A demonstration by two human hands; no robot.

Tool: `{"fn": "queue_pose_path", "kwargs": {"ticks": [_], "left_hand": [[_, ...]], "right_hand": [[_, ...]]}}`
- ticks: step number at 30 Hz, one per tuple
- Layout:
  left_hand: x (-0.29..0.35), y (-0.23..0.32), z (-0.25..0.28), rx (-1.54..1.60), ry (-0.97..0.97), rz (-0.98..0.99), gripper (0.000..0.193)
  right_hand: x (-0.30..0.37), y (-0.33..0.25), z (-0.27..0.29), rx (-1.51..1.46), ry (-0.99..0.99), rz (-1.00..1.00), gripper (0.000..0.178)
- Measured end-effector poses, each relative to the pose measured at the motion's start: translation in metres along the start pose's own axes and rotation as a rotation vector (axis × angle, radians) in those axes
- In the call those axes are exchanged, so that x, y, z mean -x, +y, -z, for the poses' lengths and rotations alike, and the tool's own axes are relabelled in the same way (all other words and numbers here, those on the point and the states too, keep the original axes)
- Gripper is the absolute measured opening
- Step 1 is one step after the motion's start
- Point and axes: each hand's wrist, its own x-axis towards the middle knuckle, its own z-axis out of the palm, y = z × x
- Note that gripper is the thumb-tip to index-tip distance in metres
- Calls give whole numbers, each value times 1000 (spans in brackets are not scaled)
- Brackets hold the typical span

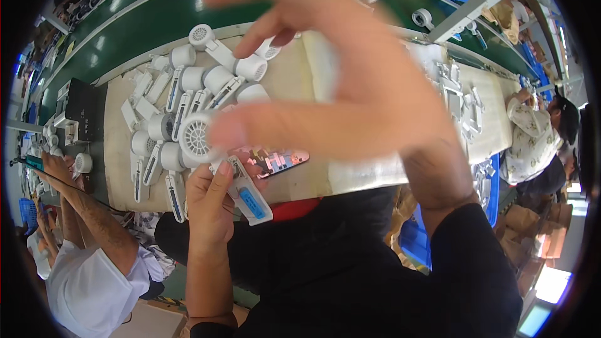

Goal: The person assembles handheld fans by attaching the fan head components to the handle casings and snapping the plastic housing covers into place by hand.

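Observation:
A white handheld fan (197, 136) with a round grille head is held by its handle in my left hand (211, 197). Its handle casing lies open, and a blue battery (251, 203) shows inside. My right hand (375, 94) is raised close to the camera, blurred, its fingers spread and nothing seen in them. In the picture its thumb overlaps the edge of the grille head; I cannot tell whether it touches. Behind the held fan, a phone with a colourful pink picture (282, 161) lies on the table, partly covered by my left hand.
Many white fan bodies (181, 101) lie across the table's left side. More white parts (460, 97) are heaped on the right. A green conveyor belt (125, 40) runs behind. Co-workers sit at both sides, one in a white shirt (103, 281). A blue bin (416, 238) stands low at right.

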Motion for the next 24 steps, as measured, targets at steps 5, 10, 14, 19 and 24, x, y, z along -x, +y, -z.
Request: {"fn": "queue_pose_path", "kwargs": {"ticks": [5, 10, 14, 19, 24], "left_hand": [[-7, -42, 0, 182, 179, 89, 29], [4, -24, 1, 62, 98, 44, 33], [7, -21, 7, 29, 109, 37, 35], [-2, -22, 2, 31, 29, 68, 37], [2, -45, 22, -141, 87, -38, 47]], "right_hand": [[-75, 54, 151, 202, 57, 210, 81], [-18, -32, 77, 237, 25, 256, 95], [-16, -26, 93, 139, -132, 342, 107], [-25, -23, 128, 42, -268, 491, 123], [-19, -19, 126, -43, -187, 414, 140]]}}
